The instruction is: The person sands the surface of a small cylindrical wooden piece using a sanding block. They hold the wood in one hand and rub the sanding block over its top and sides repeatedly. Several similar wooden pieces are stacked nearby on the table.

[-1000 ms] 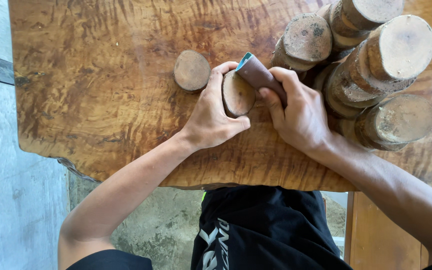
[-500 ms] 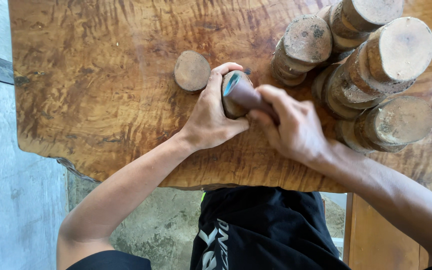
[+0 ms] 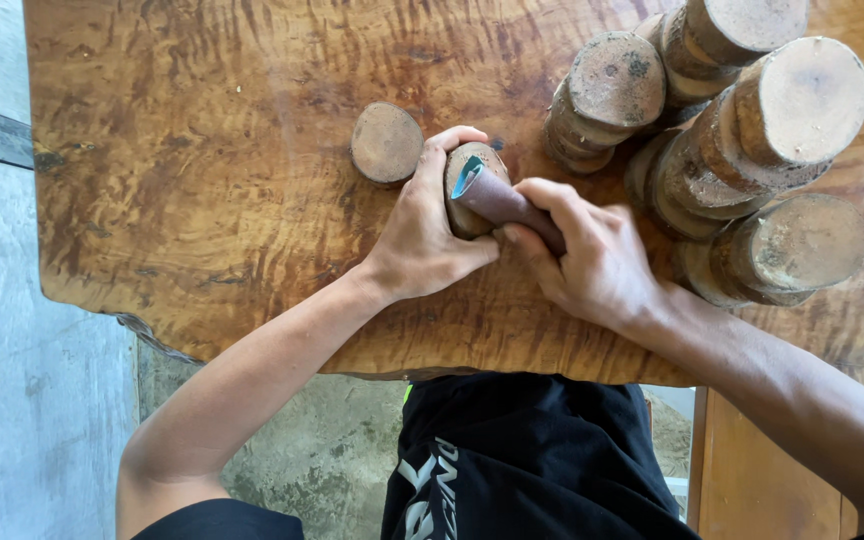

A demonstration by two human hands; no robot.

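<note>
My left hand grips a small round wooden disc that lies on a glossy slab table. My right hand holds a folded piece of brown sandpaper with a blue-green back, pressed onto the top of that disc. Another loose wooden disc lies flat just left of my left hand's fingers.
Several stacks of round wood slices stand at the table's right, close behind my right hand. The table's rough front edge runs just above my dark shirt. Grey concrete floor shows at the left.
The sandpaper in my right hand has slid leftward across the disc's top. My left hand stays clamped on the disc.
</note>
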